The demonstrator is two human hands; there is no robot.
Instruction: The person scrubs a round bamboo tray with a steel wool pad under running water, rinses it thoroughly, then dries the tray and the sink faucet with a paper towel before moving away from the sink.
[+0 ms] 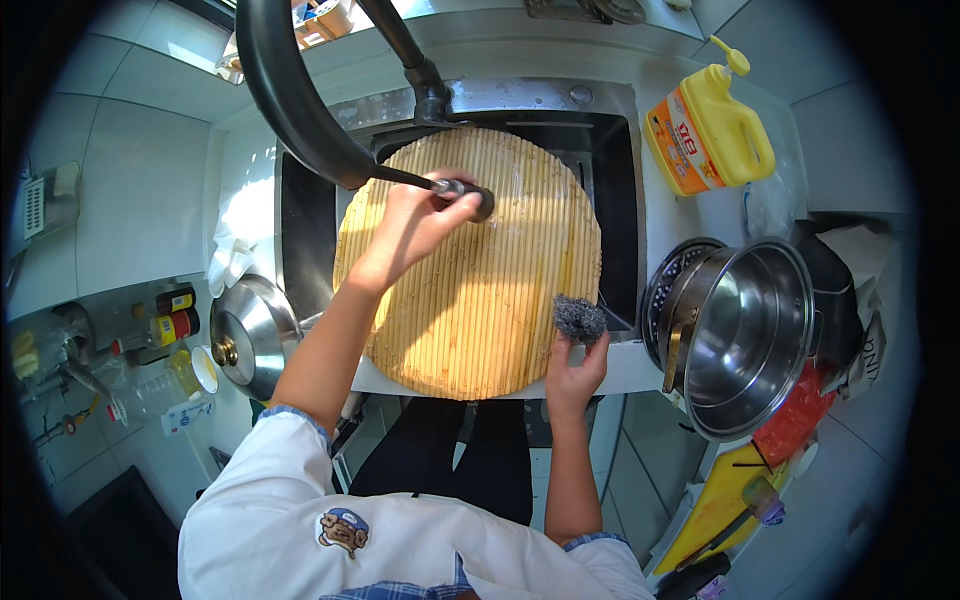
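Observation:
A round mat of bamboo or reed strips (480, 300) lies across the sink (611, 210), its near edge over the counter's front. My left hand (427, 214) is closed around the pull-down spray head (472, 201) of the black faucet, above the upper middle of the mat. Whether water runs from it, I cannot tell. In my right hand (576, 367) is a steel wool scrubber (580, 319), held in the fingers at the mat's lower right edge. Wet-looking shine shows on the strips near the spray head.
The black faucet neck (300, 97) arches over the sink's left side. On the right stand a yellow detergent pump bottle (709, 127) and a stainless steel pot (750, 337) tipped on its side. A domed metal lid (251, 337) and white gloves (231, 262) are at the left.

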